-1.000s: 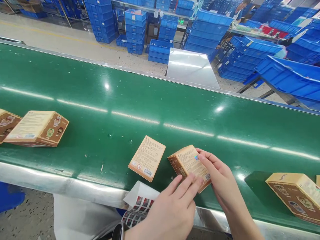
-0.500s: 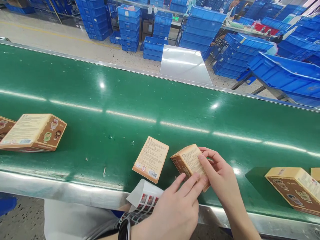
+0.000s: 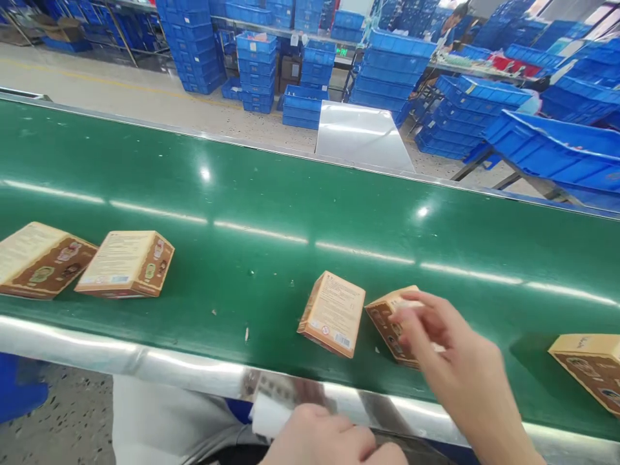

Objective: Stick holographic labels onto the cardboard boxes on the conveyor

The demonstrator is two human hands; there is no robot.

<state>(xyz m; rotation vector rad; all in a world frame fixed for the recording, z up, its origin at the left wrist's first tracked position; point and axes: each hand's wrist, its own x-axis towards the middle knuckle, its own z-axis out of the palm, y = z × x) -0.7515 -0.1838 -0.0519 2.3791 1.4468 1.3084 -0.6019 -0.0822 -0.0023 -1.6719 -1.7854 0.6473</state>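
My right hand point(image 3: 450, 342) is in front of a small brown-and-cream cardboard box point(image 3: 390, 326), slightly blurred. Its thumb and fingers are curved but apart, and whether they touch the box I cannot tell. Low at the front edge, my left hand point(image 3: 334, 439) is curled, with a rolled white sheet of stickers point(image 3: 271, 416) coming out beside its fingers. Part of that sheet, with rows of small pictures, is blurred near the metal edge. Another box point(image 3: 335, 313), printed with text and a barcode, lies just left of the one at my right hand.
The green conveyor belt point(image 3: 232, 258) crosses the view, with metal rails along both sides. More boxes lie at the left point(image 3: 123, 265) and far right point(image 3: 588, 365). Beyond the belt stand a sheet-metal panel point(image 3: 363, 132), stacked blue crates point(image 3: 392, 64) and a person point(image 3: 453, 22).
My left hand has drawn away from the box down to the front edge, with the sticker sheet. My right hand has loosened around the box. The boxes appear shifted right, and another shows at left.
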